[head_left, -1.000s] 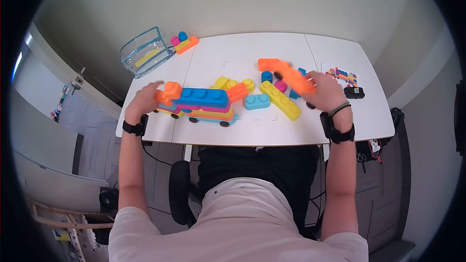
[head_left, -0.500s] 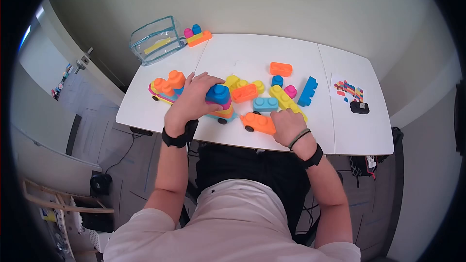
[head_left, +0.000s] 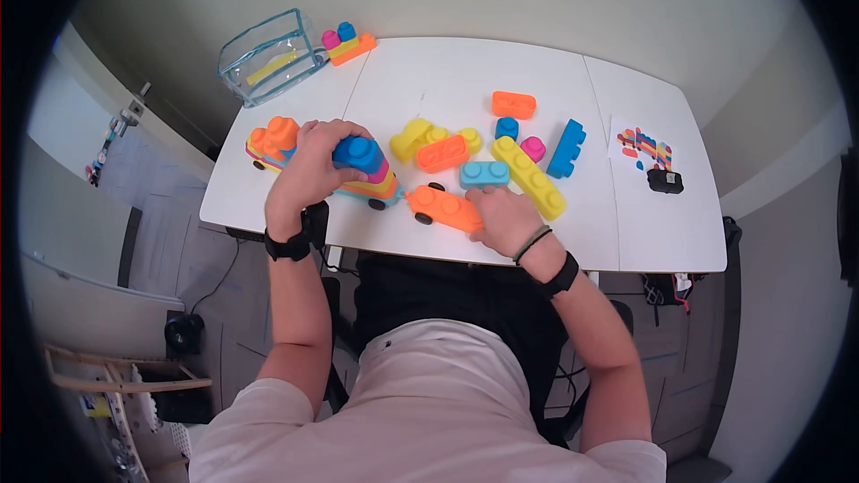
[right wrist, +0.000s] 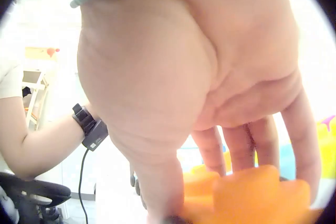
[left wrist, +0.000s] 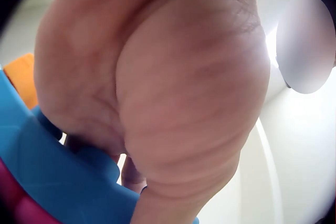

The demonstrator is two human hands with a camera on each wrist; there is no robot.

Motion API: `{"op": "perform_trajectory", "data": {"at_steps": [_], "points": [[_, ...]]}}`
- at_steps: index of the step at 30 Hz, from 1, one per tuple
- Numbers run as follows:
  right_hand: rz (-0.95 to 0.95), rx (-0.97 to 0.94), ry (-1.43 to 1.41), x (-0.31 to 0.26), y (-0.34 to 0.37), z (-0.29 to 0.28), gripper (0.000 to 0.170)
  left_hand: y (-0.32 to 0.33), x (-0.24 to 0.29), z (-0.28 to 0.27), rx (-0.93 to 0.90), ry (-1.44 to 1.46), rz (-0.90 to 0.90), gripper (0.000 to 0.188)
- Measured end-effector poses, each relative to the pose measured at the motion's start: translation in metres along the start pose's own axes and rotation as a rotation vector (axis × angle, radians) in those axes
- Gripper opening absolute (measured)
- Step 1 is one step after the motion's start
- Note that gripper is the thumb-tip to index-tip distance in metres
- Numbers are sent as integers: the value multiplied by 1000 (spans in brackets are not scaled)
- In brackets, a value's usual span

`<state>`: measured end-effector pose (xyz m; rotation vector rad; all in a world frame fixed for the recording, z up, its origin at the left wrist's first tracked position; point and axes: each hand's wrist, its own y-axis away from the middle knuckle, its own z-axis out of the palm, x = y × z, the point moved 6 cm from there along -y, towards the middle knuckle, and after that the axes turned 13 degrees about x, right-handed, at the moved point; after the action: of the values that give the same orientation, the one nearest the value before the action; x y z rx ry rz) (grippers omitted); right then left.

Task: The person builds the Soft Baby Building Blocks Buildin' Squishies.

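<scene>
My left hand (head_left: 313,161) grips the long blue block (head_left: 361,156) from above, its thumb on the near side. That block tops a stack of magenta, yellow and orange layers on a light-blue wheeled base (head_left: 394,197). Left of it, partly behind the hand, stands a wheeled car topped with orange blocks (head_left: 275,134). In the right wrist view, the thumb and fingers of my right hand (head_left: 506,219) straddle an orange wheeled base (head_left: 443,208) with studs. The narrow left end of this base lies close to the stack's right end, near the table's front edge.
Behind the hands lie yellow blocks (head_left: 412,139), orange blocks (head_left: 443,153), a light-blue block (head_left: 484,174), a long yellow block (head_left: 528,179) and a blue block (head_left: 566,148). A picture sheet (head_left: 640,148) and black device (head_left: 665,181) are at right, a clear bag (head_left: 268,58) at back left.
My left hand has moved from the orange blocks onto the blue block. My right hand has brought the orange wheeled base down and left, behind the stacked car. The head view has shifted too.
</scene>
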<state>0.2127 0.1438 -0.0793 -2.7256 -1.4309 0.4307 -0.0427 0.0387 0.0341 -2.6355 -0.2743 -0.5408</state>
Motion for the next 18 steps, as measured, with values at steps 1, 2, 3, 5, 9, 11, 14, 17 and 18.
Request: {"op": "perform_trajectory", "data": {"at_steps": [1, 2, 3, 5, 9, 11, 14, 17, 18], "points": [[-4, 2, -17, 0, 0, -1, 58, 0, -2, -1, 6, 2, -5, 59], [-8, 6, -32, 0, -1, -1, 60, 0, -4, -1, 14, 5, -10, 60], [-12, 8, -29, -1, -2, -2, 60, -1, -6, -3, 19, 5, -10, 60], [22, 41, -67, -2, 1, -2, 56, 1, -11, -5, 36, 26, -36, 60], [19, 25, -77, 0, 0, 0, 57, 2, -21, -9, 60, 111, -106, 61], [12, 66, -108, -1, 2, 1, 57, 2, -24, -10, 47, 160, -104, 63], [12, 47, -107, -2, 1, -1, 56, 1, -22, -9, 39, 176, -53, 63], [30, 25, -103, -4, 0, -3, 54, 1, -12, -8, 70, 108, -79, 61], [30, 25, -100, -3, 0, -2, 54, 1, -10, -9, 71, 111, -79, 61]]}}
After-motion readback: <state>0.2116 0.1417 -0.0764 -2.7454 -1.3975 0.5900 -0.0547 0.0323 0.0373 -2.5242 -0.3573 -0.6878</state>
